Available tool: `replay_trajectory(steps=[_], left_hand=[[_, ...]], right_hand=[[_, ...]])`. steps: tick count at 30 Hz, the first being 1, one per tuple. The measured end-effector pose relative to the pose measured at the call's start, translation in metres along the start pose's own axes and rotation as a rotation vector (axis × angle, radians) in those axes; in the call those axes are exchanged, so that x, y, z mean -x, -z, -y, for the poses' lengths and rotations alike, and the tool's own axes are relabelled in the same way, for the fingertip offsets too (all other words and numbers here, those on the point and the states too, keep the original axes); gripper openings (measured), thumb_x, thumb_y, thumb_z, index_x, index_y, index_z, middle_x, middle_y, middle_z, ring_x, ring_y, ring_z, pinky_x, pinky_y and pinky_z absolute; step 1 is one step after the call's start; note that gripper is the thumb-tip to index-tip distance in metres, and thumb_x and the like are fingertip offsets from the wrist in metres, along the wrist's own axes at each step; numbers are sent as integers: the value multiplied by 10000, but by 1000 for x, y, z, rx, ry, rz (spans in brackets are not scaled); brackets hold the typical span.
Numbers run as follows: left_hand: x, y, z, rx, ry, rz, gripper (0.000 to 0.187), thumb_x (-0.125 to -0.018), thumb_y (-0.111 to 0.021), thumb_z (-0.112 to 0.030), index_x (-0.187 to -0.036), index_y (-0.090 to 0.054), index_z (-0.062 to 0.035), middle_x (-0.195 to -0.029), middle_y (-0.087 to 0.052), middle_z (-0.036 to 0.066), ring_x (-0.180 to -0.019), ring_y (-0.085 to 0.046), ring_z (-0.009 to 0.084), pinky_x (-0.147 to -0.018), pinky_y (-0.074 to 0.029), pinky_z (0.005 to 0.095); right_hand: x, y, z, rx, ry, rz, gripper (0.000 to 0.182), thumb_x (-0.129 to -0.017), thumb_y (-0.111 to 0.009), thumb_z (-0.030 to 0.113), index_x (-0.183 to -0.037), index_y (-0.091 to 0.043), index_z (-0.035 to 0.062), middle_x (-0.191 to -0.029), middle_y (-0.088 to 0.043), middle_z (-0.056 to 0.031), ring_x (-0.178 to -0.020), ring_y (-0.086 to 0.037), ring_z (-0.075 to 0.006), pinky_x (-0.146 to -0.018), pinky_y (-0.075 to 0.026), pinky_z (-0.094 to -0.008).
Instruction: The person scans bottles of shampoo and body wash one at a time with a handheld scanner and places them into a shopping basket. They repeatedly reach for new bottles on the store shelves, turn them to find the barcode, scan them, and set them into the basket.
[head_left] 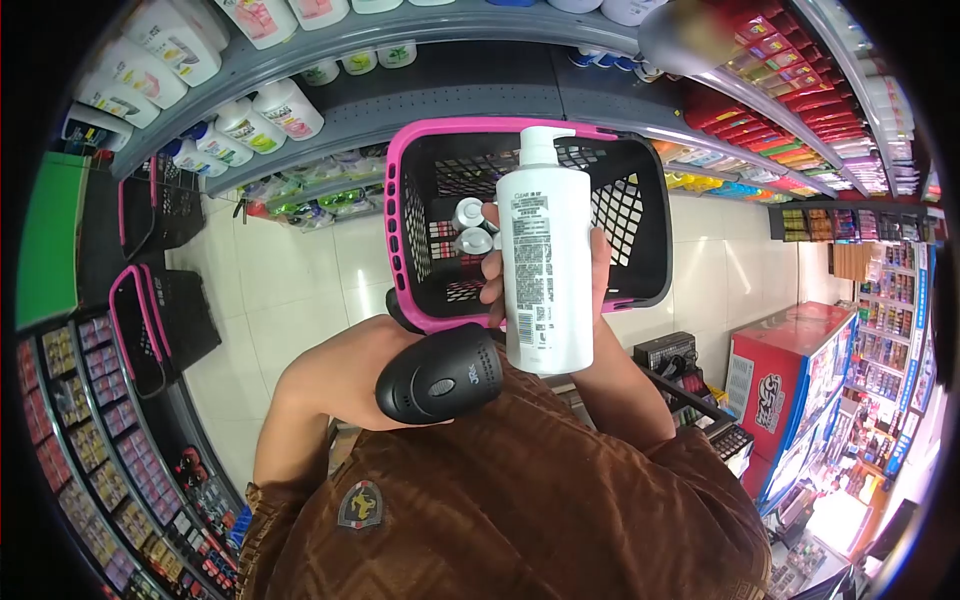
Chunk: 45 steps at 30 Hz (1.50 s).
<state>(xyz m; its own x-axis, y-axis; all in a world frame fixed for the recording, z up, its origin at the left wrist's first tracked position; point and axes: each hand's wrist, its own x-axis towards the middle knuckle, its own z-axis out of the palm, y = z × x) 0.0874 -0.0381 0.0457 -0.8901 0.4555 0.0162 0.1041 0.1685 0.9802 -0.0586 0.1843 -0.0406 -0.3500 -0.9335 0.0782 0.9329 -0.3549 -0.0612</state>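
My right hand is wrapped round a white CLEAR pump bottle, seemingly shampoo, from behind. Its thumb shows on the right side and its fingertips on the left. The bottle stands upright, with its printed back label and barcode facing me. A black barcode scanner is at my left hand, whose fingers are hidden beneath it. Just beyond the bottle is a black shopping basket with a pink rim. Inside the basket, to the left of the bottle, are a round white top and a clear round item.
Shelves with white bottles run across the front. Red packets fill the right shelves. Black and pink baskets are at the left by a packed rack. A red chest stands at the right.
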Motion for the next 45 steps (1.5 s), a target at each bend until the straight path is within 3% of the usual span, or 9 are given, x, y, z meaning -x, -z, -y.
replay_trajectory(steps=[14, 16, 17, 20, 28, 36, 40, 43, 45], left_hand=[[61, 47, 25, -20, -68, 154, 334, -741, -891, -173, -959, -681, -33, -794, -705, 79, -639, -668, 247, -594, -507, 328], [65, 40, 35, 200, -61, -275, 410, -783, -868, -188, -1107, -668, -35, -832, -676, 26, -666, -631, 170, -596, -491, 320], [73, 39, 55, 465, 201, -391, 497, -843, -836, -220, -1242, -615, -25, -965, -689, 15, -839, -649, 105, -706, -532, 307], [58, 32, 81, 755, 30, -678, 669, -855, -824, -232, -1407, -504, -29, -1073, -611, 58, -904, -626, 149, -752, -522, 309], [78, 23, 101, 525, 103, -646, 784, -698, -905, -130, -1389, -546, -44, -1282, -640, 79, -1164, -610, 198, -1013, -485, 364], [108, 34, 143, 1144, 160, -519, 967, -641, -909, -189, -1491, -465, -63, -1367, -607, 104, -1270, -579, 259, -1104, -437, 402], [119, 27, 147, 989, 123, -562, 989, -632, -911, -200, -1496, -454, -51, -1385, -594, 109, -1289, -563, 260, -1117, -424, 408], [130, 33, 145, 713, 168, -453, 959, -628, -927, -202, -1466, -486, -46, -1386, -579, 76, -1293, -527, 212, -1118, -391, 386], [131, 34, 139, 628, 164, -434, 941, -636, -927, -196, -1457, -494, -41, -1388, -578, 75, -1294, -523, 208, -1120, -386, 384]], right_hand=[[-24, -20, -77, 218, 138, -126, 992, -867, -597, 669, -1520, -303, -17, -1157, -635, -290, -982, -702, -416, -774, -618, -518], [-34, -31, -88, 304, 155, -157, 936, -879, -597, 652, -1484, -355, -21, -1133, -648, -261, -936, -713, -371, -748, -620, -483], [-41, -42, -97, 472, 208, -352, 836, -898, -615, 599, -1421, -401, -17, -1094, -655, -223, -892, -709, -327, -737, -614, -459], [-65, -45, -115, 800, 386, -643, 575, -911, -735, 329, -1300, -454, 13, -1051, -630, -117, -901, -676, -224, -778, -593, -401], [-101, -52, -148, 915, 505, -711, 622, -933, -722, 107, -1429, -352, 38, -1254, -582, -114, -1151, -602, -201, -954, -526, -381], [-84, -50, -121, 1204, 321, -601, 619, -1044, -514, 373, -1508, -384, -14, -1321, -600, -130, -1085, -640, -186, -860, -532, -328], [-88, -42, -80, 1167, 347, -729, 527, -1026, -584, 385, -1369, -569, -14, -932, -605, -16, -620, -554, -74, -521, -396, -226], [-89, -47, -50, 1290, 158, -556, 391, -1008, -626, 373, -1177, -677, 24, -649, -491, 98, -518, -349, 4, -464, -225, -191], [-94, -52, -48, 1401, -10, -622, 295, -972, -683, 345, -1022, -706, 56, -653, -501, 79, -541, -391, -13, -479, -266, -213]])
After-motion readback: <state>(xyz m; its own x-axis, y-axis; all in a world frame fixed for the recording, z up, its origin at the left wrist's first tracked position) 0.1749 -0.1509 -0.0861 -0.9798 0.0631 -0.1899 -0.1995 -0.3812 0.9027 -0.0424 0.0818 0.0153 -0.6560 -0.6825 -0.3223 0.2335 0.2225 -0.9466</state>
